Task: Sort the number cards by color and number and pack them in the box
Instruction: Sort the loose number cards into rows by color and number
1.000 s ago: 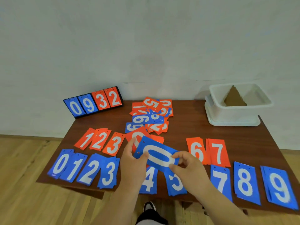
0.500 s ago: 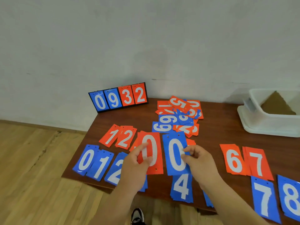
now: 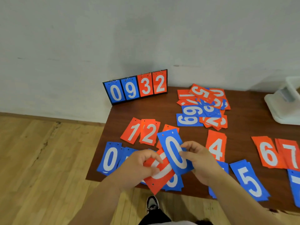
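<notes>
My right hand [image 3: 200, 161] pinches a blue 0 card [image 3: 174, 152] above the table's front left part. My left hand [image 3: 139, 166] grips an orange 0 card [image 3: 159, 175], tilted and partly under the blue one. On the brown table [image 3: 243, 114] lie rows of sorted cards: orange 1 [image 3: 132, 130], orange 2 [image 3: 150, 132], orange 4 [image 3: 216, 146], orange 6 [image 3: 267, 153], orange 7 [image 3: 290, 154], and a blue 0 stack [image 3: 110, 157] and blue 5 [image 3: 250, 180] in front. A mixed pile of cards [image 3: 203, 106] lies further back. The white box [image 3: 283, 101] shows at the right edge.
A small flip scoreboard [image 3: 136, 87] reading 0932 stands at the table's back left corner against the wall. Wooden floor lies to the left and below the table's front edge. A shoe [image 3: 152, 202] shows below the table edge.
The view swung left, pushing the box to the right edge. The two 0 cards, held side by side before, now cross: the orange one tilted lower, the blue one over it.
</notes>
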### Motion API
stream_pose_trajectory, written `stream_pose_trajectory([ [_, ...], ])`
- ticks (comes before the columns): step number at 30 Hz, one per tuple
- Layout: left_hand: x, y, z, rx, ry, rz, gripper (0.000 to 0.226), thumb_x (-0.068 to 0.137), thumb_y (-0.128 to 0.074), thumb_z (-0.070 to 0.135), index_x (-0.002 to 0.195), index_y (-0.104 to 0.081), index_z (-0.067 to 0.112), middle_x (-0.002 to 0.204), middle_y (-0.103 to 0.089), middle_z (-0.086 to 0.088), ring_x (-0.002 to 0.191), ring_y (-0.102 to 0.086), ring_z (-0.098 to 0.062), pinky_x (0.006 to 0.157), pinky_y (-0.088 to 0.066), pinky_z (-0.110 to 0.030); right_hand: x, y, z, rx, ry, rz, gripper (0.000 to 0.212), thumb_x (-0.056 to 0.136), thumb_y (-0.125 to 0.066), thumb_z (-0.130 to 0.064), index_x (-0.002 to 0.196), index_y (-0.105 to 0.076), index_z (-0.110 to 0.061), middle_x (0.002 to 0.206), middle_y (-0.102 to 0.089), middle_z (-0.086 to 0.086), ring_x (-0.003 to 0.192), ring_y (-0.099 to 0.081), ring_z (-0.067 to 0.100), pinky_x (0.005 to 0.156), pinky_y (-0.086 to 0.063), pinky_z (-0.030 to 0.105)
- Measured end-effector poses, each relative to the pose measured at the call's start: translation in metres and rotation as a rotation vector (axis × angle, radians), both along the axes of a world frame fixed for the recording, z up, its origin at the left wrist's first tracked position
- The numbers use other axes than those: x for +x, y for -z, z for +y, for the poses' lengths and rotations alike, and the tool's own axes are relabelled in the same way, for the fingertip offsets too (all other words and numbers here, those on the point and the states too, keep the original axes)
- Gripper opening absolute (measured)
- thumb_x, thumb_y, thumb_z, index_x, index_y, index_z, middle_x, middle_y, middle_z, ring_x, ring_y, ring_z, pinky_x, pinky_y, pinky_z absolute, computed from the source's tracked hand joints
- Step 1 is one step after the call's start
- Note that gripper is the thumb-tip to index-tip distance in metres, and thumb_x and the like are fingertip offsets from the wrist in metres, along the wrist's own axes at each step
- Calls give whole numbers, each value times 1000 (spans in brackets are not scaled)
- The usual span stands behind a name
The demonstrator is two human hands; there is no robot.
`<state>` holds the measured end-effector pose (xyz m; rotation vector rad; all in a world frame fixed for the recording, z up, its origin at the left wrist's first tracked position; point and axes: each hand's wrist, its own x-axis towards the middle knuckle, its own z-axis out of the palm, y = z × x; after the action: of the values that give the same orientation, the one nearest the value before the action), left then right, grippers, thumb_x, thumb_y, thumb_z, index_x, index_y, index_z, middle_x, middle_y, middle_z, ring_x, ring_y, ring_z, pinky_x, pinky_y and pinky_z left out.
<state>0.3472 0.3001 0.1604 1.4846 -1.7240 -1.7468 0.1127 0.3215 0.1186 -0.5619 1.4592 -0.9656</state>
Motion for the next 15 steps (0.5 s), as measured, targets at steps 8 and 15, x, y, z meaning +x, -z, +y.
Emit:
stream_pose_trajectory([
  [8, -36, 29, 14, 111, -832, 309, 21, 89, -76, 9, 99, -73, 27, 105, -76, 4, 93, -76, -19, 80, -63, -44, 1, 7, 16, -2, 294, 408, 14, 95, -70, -19, 100, -63, -30, 99, -68, -5, 84, -69, 17, 61, -59, 36],
  [15, -86, 27, 63, 185, -737, 331, 26, 91, -76, 16, 108, -72, 35, 112, -73, 7, 105, -71, -13, 82, -62, -37, -14, -7, 20, -100, 227, 390, 14, 96, -68, -19, 98, -59, -30, 95, -66, -3, 67, -61, 12, 43, -42, 18],
])
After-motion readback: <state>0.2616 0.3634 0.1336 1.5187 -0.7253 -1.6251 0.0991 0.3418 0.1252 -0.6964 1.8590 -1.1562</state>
